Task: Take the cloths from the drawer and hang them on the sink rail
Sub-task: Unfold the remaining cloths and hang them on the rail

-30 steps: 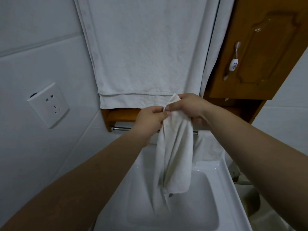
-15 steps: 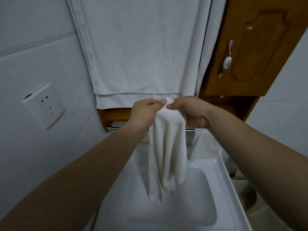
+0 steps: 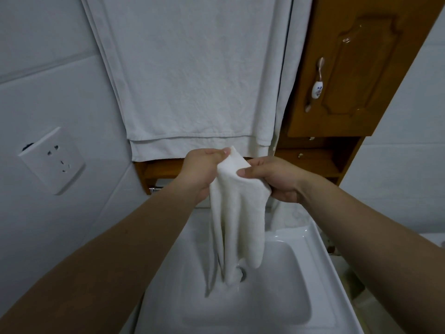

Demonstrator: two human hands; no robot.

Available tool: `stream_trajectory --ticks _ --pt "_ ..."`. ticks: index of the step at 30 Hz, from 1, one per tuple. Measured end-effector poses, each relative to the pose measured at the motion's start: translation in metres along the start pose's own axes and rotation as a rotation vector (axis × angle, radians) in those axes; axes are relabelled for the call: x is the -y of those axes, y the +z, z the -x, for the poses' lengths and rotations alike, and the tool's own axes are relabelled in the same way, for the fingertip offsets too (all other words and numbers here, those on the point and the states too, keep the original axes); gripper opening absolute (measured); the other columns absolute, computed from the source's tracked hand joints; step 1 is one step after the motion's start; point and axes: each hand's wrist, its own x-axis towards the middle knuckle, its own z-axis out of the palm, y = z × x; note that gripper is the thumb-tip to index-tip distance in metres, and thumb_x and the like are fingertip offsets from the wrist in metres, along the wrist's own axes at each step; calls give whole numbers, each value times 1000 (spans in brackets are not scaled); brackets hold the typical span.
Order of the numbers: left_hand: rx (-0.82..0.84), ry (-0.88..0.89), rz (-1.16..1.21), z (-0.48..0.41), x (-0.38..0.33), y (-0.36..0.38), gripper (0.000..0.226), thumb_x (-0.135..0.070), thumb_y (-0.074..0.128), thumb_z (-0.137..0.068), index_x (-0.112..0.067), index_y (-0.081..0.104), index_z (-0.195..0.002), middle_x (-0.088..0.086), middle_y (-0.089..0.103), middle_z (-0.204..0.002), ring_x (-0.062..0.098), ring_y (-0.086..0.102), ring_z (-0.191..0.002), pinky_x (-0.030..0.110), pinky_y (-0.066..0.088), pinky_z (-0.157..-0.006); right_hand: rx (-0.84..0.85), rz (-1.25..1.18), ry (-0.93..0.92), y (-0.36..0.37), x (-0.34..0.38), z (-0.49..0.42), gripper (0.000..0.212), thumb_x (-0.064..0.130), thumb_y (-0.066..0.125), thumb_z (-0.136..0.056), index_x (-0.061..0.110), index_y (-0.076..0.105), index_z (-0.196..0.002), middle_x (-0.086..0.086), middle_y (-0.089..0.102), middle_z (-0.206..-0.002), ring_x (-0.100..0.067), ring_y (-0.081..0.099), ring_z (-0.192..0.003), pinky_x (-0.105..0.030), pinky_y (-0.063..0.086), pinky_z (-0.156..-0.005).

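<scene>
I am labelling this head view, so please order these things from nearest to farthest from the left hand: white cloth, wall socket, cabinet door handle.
1. White cloth: pinched by the left hand, hanging over the sink.
2. Wall socket: on the wall, left of the hand.
3. Cabinet door handle: upper right, on the wooden door.

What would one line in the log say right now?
step: hanging cloth | left hand: pinching small white cloth | right hand: pinching it too | cloth: dangling over sink | rail: not yet reached
</scene>
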Motion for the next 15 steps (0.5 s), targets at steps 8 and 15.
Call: stream_trajectory --ticks 8,15 --pt "-249 41 163 -24 -14 -29 25 -28 75 -87 -9 70 -103 8 72 -108 27 68 -101 47 54 -95 95 123 40 -9 -34 11 33 14 72 -86 3 68 -117 -18 71 -118 -39 66 -112 -55 46 -104" --pt "-468 87 188 -39 -19 -57 21 -30 81 -79 -21 63 -78 1 69 -110 26 66 -104 45 52 -99 5 232 104 -26 -39 18 24 20 66 -93 6 70 -112 -12 75 -109 -30 72 -100 -48 53 -98"
